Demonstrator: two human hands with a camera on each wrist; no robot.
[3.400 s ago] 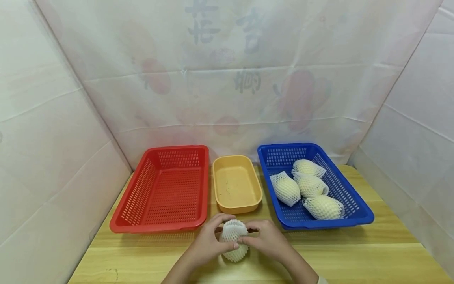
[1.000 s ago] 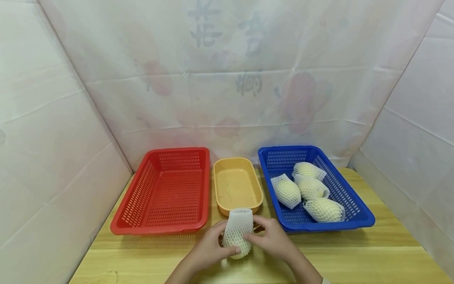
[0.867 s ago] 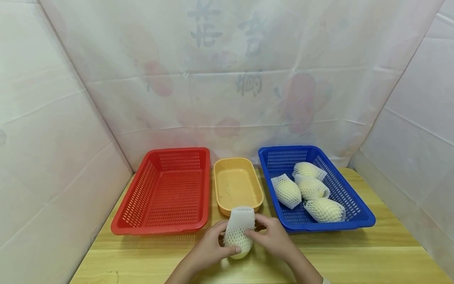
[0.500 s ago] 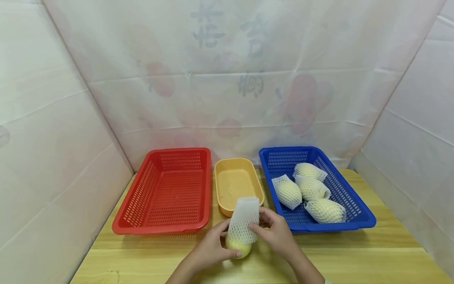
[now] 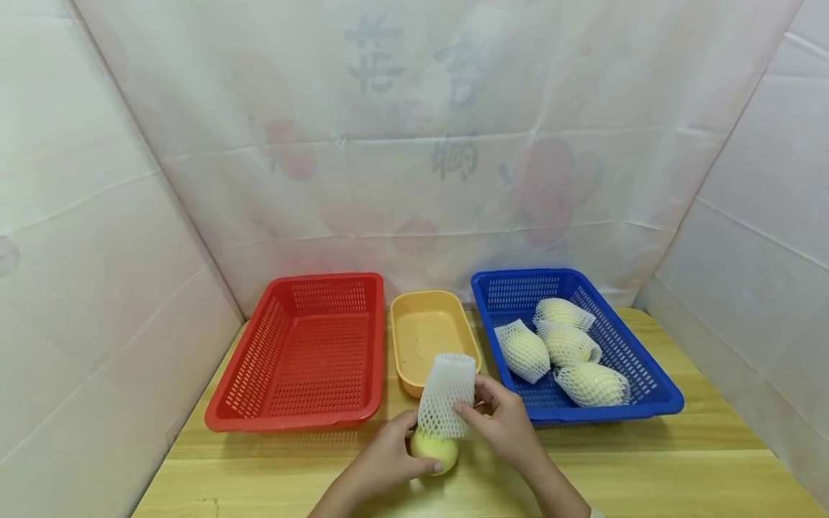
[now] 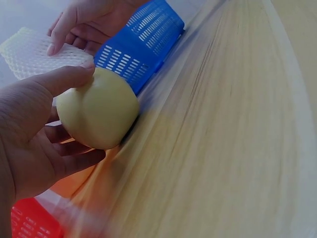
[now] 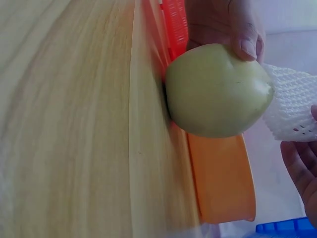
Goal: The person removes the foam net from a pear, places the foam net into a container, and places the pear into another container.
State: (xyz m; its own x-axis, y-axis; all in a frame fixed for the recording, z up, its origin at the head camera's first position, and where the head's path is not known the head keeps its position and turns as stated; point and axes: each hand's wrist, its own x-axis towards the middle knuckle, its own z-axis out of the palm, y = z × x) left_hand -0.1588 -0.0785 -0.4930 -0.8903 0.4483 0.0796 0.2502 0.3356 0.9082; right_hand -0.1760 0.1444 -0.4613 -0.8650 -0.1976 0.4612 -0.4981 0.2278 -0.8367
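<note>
A smooth, round, pale yellow-green fruit (image 5: 434,452) sits close over the wooden table, in front of the yellow tray. My left hand (image 5: 386,455) grips it, thumb on the near side and fingers around the far side, as the left wrist view also shows. Pinched between thumb and fingers of my right hand (image 5: 508,424) is a white foam net sleeve (image 5: 448,396). The sleeve stands tall above the fruit, with its lower end at the fruit's top. In the right wrist view the fruit (image 7: 218,91) is bare and the sleeve (image 7: 292,104) extends from its end.
A red perforated basket (image 5: 324,360) with nothing in it stands at the left. The small yellow tray (image 5: 427,331) is in the middle. At the right, a blue basket (image 5: 482,316) holds several fruits (image 5: 592,383) in foam nets. White cloth walls surround the table.
The right hand has drawn the foam net sleeve up and away from me, baring the fruit. The left hand keeps its grip on the fruit. Baskets and tray stay put.
</note>
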